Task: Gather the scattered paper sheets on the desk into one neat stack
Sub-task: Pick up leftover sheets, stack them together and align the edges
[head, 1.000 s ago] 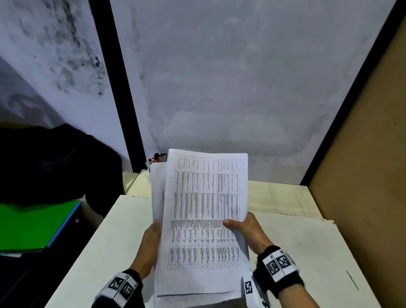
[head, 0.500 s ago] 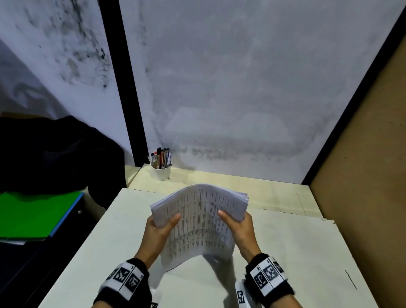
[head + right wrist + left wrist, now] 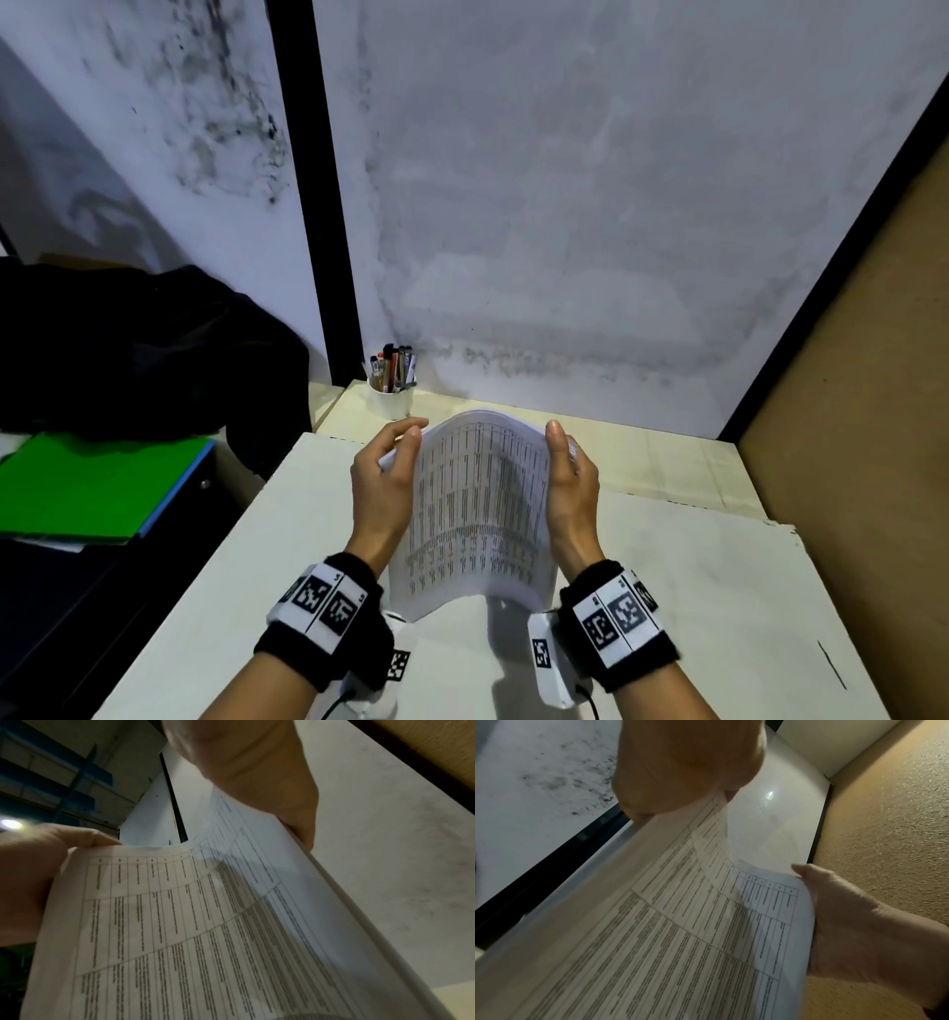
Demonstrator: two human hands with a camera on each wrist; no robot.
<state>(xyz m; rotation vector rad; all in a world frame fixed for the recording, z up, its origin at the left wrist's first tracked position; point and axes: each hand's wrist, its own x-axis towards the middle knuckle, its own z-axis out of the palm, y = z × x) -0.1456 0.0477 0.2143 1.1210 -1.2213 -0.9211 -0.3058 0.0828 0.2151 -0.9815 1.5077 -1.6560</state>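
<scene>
Head view: left hand (image 3: 382, 491) and right hand (image 3: 572, 488) pinch the long edges of the bowed paper stack (image 3: 480, 514) above the desk (image 3: 693, 591); gathering looks done, squaring and laying down remain.

Head view is evenly, coolly lit and fairly sharp, lines bowing at the wide-angle edges — a soft shadow lies on the desk (image 3: 667, 591) under the paper sheets (image 3: 477, 509). Wrist views are dimmer, warmer, motion-blurred; a small lamp glare shows top centre — print smears
</scene>
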